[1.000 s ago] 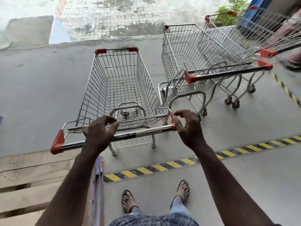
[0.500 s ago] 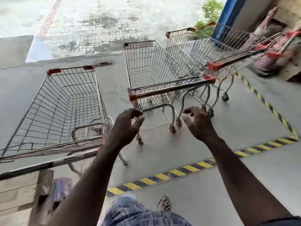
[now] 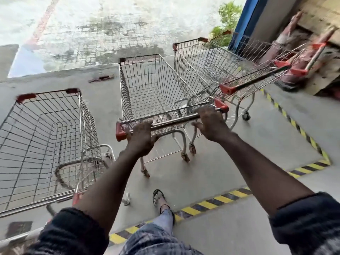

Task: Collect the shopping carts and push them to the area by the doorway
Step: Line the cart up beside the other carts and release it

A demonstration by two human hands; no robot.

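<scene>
Shopping cart (image 3: 147,85) at twelve o'clock is gripped by the handle (image 3: 174,120) with left hand (image 3: 142,138) and right hand (image 3: 211,124), second cart (image 3: 46,135) at nine o'clock.

This looks like the covered entrance apron of a supermarket or large shop, open to the outdoors. Several wire shopping carts (image 3: 150,92) with red-capped handles stand on a bare concrete floor (image 3: 239,153) marked with yellow-and-black striped tape (image 3: 217,201). Beyond the floor's edge lies a wet, brick-paved yard (image 3: 110,24) in daylight. A blue post (image 3: 244,21) and a green plant (image 3: 228,15) stand at the far right, near flattened cardboard (image 3: 320,19).
</scene>
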